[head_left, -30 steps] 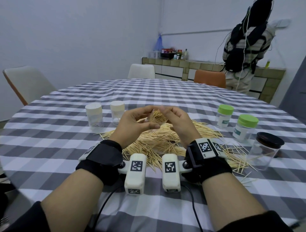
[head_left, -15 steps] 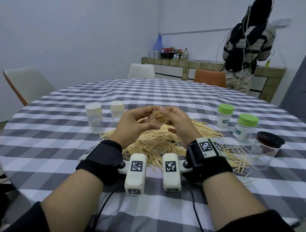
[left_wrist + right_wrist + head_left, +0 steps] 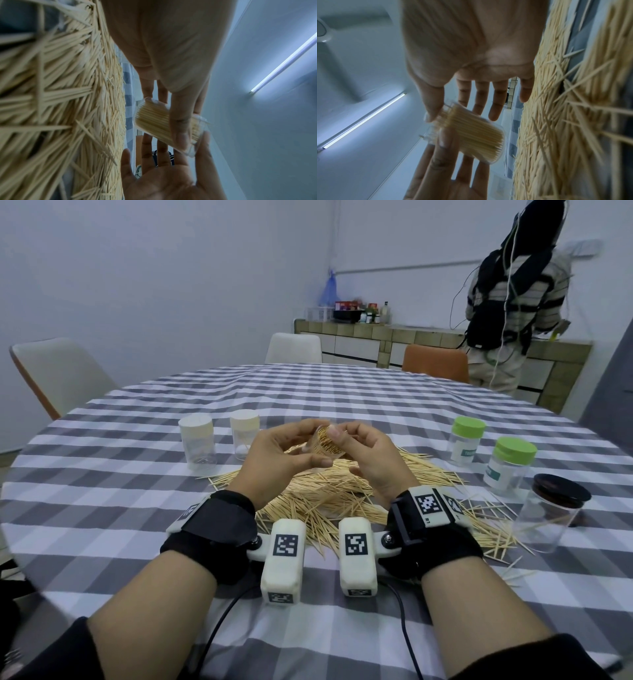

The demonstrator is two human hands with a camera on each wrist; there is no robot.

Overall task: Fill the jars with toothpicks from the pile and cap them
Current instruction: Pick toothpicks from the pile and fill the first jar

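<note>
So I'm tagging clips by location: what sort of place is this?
Probably a home dining room or kitchen: a round table with a checked tablecloth, dining chairs, and a tiled counter holding bottles.

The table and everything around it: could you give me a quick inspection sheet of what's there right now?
Surface: round table under a grey-and-white checked cloth.
Job's things: small clear jar packed with toothpicks, uncapped, held above the toothpick pile; two white-capped jars at left; two green-capped jars and a dark-lidded jar at right.
Clutter: stray toothpicks scattered near the dark-lidded jar.
Hands: left hand grips the jar; right hand touches its mouth with the thumb.
Cables: black cables trail from the wrist cameras.
Surroundings: chairs, tiled counter, a person standing with their back turned.
</note>
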